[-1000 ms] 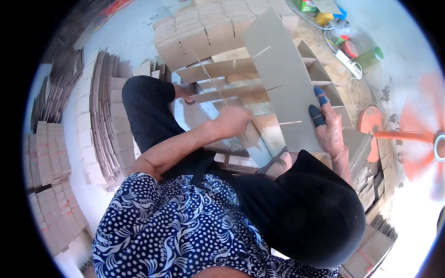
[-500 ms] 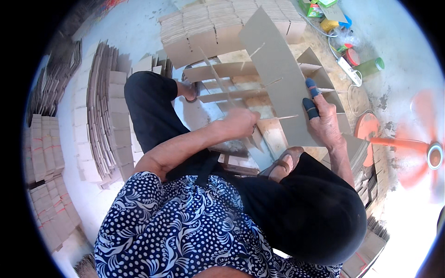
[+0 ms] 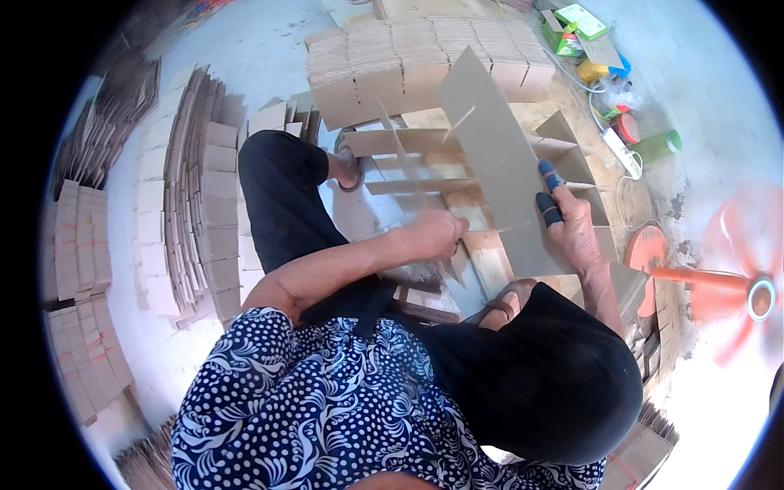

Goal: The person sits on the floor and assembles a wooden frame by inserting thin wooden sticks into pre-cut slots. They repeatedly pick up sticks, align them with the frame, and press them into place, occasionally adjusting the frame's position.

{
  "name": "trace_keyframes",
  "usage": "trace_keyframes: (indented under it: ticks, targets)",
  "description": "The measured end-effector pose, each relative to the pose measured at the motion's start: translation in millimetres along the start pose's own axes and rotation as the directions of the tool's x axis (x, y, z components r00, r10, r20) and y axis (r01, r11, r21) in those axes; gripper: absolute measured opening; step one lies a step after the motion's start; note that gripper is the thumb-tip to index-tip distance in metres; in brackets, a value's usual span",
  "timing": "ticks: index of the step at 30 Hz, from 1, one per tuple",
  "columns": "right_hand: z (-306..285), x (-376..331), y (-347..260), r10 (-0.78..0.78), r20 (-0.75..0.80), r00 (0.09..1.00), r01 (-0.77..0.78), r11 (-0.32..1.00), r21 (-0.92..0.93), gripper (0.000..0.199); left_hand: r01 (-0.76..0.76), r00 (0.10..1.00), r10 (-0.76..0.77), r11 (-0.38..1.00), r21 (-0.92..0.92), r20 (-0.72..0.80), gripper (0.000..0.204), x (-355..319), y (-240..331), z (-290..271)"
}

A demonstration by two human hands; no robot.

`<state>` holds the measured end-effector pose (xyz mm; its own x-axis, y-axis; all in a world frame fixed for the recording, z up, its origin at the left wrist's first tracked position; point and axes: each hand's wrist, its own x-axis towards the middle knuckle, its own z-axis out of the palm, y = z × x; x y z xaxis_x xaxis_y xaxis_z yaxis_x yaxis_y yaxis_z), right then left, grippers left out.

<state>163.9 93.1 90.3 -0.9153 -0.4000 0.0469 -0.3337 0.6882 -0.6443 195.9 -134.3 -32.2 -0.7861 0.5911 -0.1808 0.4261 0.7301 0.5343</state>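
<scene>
Your right hand (image 3: 574,235), dark covers (image 3: 549,210) on two digits, grips the right edge of a tilted, slotted cardboard panel (image 3: 500,167), right of the frame's centre. Your left hand (image 3: 433,234) is curled near centre, beside the panel; I cannot tell whether it pinches anything. Crossing cardboard strips (image 3: 408,143) extend left of the panel. A cardboard stack (image 3: 437,77) stands at upper centre, an orange fan (image 3: 714,278) at right.

The person wears a short-sleeved navy top (image 3: 327,408) with white dots and leafy swirls, low in the frame, black trousers (image 3: 539,376), brownish sandals (image 3: 523,289), and dark covers (image 3: 549,209) on two right-hand fingers.
</scene>
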Motion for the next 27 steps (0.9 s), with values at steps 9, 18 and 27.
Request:
trace_keyframes:
  ticks: [9,18,27]
  targets:
    - [38,-2,14,-0.016,0.023,1.0,0.018,0.996,-0.088,0.054,-0.015,1.0,0.015,1.0,0.02,-0.002,0.016,3,4,7]
    - [94,-11,31,-0.18,-0.019,0.983,0.15,0.87,-0.469,0.041,0.015,1.0,-0.014,0.996,0.088,-0.017,0.016,10,-3,9]
    - [32,-261,125,0.308,-0.757,0.577,-0.771,0.512,-0.379,0.057,-0.144,0.981,0.16,0.979,0.146,-0.107,0.022,4,36,-54]
